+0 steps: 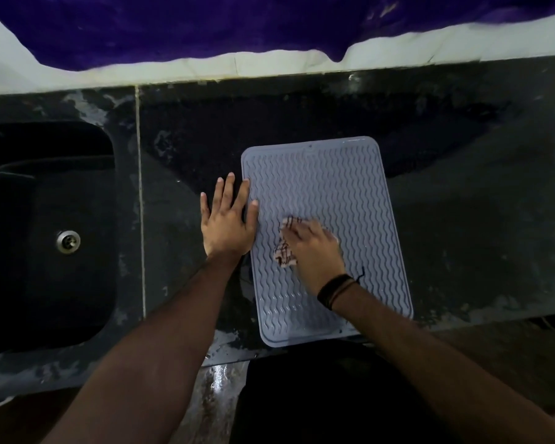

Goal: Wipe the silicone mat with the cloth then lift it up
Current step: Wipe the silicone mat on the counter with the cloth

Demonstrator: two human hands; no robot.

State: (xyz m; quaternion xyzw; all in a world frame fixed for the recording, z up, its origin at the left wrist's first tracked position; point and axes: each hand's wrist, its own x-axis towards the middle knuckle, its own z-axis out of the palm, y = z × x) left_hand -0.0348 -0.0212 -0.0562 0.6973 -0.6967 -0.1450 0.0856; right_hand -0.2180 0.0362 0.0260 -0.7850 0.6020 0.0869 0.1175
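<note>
My main worry is the silicone mat [327,232] creeping across the wet-looking table [462,225]: it already overhangs the near edge a little, and a hard stroke toward me could drag it further off. My left hand [226,219] lies flat with fingers spread, mostly on the table, its thumb side pressing the mat's left rim, which I judge is all that anchors it. My right hand [313,248] presses a small checked cloth [284,251] onto the middle of the mat; motion blur hides how tightly its fingers curl. If the bunched cloth slips out, I would be rubbing bare ridges. The dark sink [45,235] sits well apart to the left.
</note>
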